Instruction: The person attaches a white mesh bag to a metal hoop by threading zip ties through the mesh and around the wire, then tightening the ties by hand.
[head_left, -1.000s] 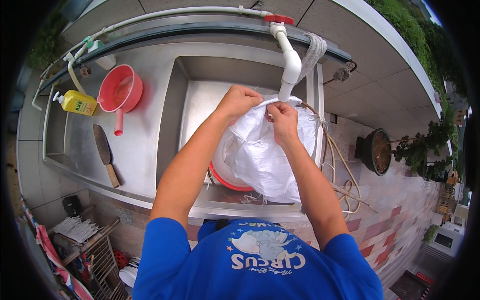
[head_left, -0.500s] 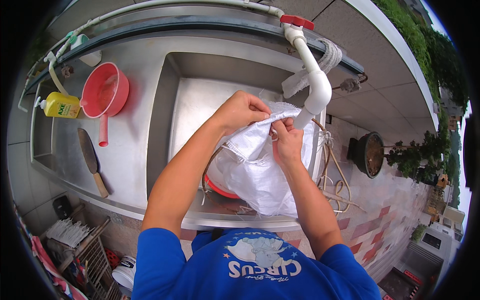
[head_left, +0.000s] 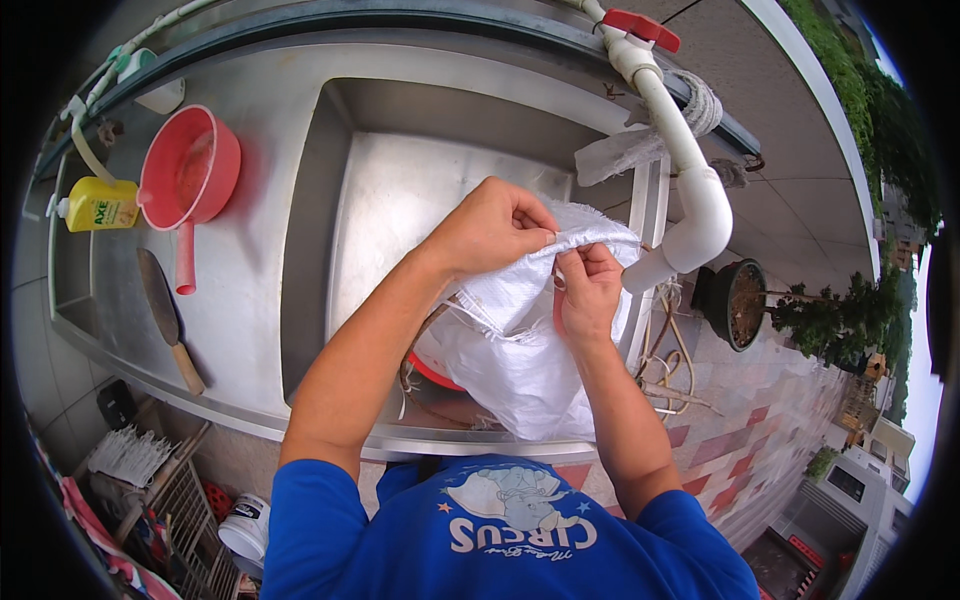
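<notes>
A white woven sack [head_left: 510,365] hangs bunched over the right part of the steel sink [head_left: 390,190]. My left hand [head_left: 500,228] pinches its folded upper edge between thumb and fingers. Just to the right, my right hand [head_left: 590,290] grips the same edge from below, fingers curled in. Both hands are close together, and the cloth is stretched a little between them. A thin brown rod or cord [head_left: 428,322] curves along the sack's left side. Under the sack, part of a red-rimmed basin [head_left: 432,372] shows; the rest of it is covered.
A white pipe [head_left: 690,190] with a red valve handle [head_left: 643,30] stands right of my hands. On the left counter are a red dipper [head_left: 190,168], a yellow bottle [head_left: 100,205] and a cleaver [head_left: 170,318]. A potted plant [head_left: 742,305] stands beyond the sink's right side.
The head view has shifted, so the pipe appears farther right and the counter things farther left. Both hands keep hold of the sack's edge, with slight finger movement.
</notes>
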